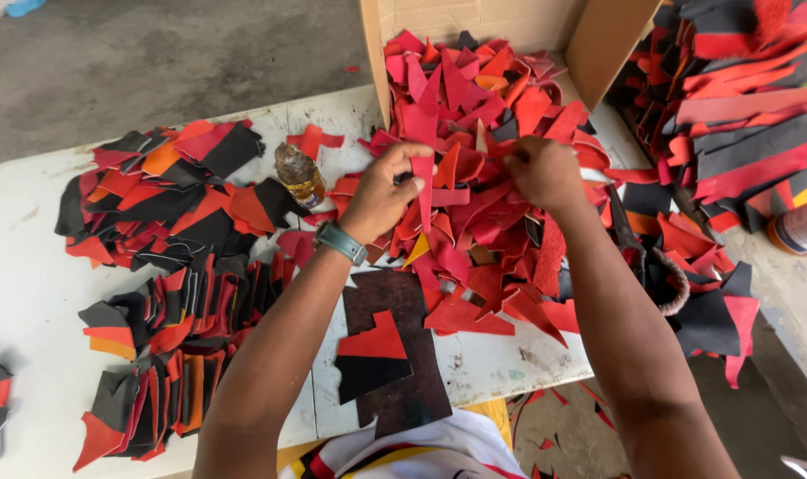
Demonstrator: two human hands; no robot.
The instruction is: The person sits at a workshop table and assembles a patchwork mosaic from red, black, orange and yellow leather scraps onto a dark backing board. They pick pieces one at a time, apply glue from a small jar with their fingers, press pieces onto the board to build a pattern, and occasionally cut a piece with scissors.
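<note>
My left hand (384, 193), with a teal watch on its wrist, pinches a narrow red leather strip (424, 191) between thumb and fingers. My right hand (543, 171) is closed into the big heap of red leather scraps (474, 98) that spills from a tipped cardboard box (598, 40); what it grips is hidden by the fingers. A dark brown board (401, 390) lies near the table's front edge with a red and a black piece (372, 350) on it.
Rows of stacked red, black and orange pieces (168, 346) cover the white table (22, 293) at left. A small bottle of yellow liquid (300, 176) stands near my left hand. More strips (740, 106) pile at right, beside a round container (803, 226).
</note>
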